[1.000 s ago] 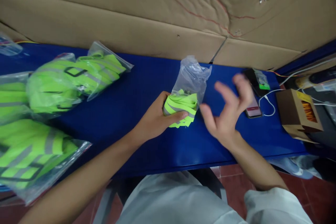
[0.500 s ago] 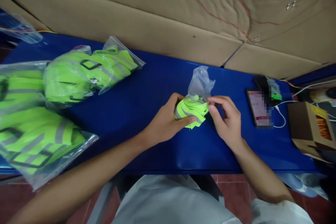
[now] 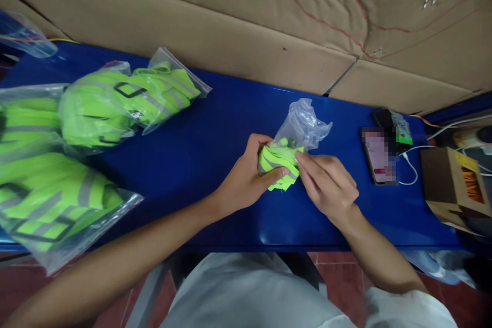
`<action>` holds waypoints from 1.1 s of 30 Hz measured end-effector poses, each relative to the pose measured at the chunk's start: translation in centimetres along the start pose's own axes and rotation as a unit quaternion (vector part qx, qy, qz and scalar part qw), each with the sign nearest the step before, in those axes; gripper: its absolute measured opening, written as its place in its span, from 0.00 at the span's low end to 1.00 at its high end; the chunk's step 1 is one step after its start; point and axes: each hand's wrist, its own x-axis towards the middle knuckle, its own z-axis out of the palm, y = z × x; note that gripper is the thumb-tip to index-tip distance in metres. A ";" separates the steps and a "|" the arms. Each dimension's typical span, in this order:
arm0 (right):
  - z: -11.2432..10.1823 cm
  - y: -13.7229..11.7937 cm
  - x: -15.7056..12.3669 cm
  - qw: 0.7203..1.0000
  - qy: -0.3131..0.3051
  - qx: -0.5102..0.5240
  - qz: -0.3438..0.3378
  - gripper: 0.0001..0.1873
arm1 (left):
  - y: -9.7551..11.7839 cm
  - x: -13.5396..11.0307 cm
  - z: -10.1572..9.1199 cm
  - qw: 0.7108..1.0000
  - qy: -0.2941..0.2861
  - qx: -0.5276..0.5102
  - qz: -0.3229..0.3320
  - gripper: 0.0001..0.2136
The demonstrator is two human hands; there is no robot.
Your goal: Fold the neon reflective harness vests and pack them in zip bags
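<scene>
A folded neon-green vest with grey reflective strips (image 3: pixel 277 165) sits half inside a crumpled clear plastic bag (image 3: pixel 303 125) on the blue table (image 3: pixel 215 128). My left hand (image 3: pixel 244 182) is wrapped round the folded vest from the left, thumb across its front. My right hand (image 3: pixel 326 184) presses against the vest's right side at the bag's mouth, fingers together and closed on the bag's edge.
Several bagged neon-green vests (image 3: pixel 119 100) lie at the table's left end. A phone (image 3: pixel 378 156) on a white cable, a dark device (image 3: pixel 394 125) and an open brown carton (image 3: pixel 453 182) stand at the right. Cardboard sheets (image 3: pixel 246 15) line the back.
My right hand came in from open in the air to the vest and bag, then slid lower along the vest's right side. The bag's top has spread to the right.
</scene>
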 end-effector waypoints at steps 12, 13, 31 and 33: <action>0.0 -1.6 1.3 0.993 -0.046 0.080 0.072 0.21 | 1.3 -0.7 -0.1 0.987 0.008 0.155 -0.046 0.27; 0.0 -1.7 1.2 0.994 -0.047 0.078 0.063 0.20 | 1.4 -0.7 -0.1 0.987 -0.001 0.155 -0.048 0.26; 0.6 -0.4 0.4 0.940 -0.029 0.235 0.244 0.23 | 0.3 1.5 -0.9 0.984 0.038 -0.168 0.038 0.26; 1.1 -0.5 0.2 0.915 -0.019 0.290 0.281 0.23 | 0.2 1.3 -0.6 0.983 0.037 -0.179 0.034 0.25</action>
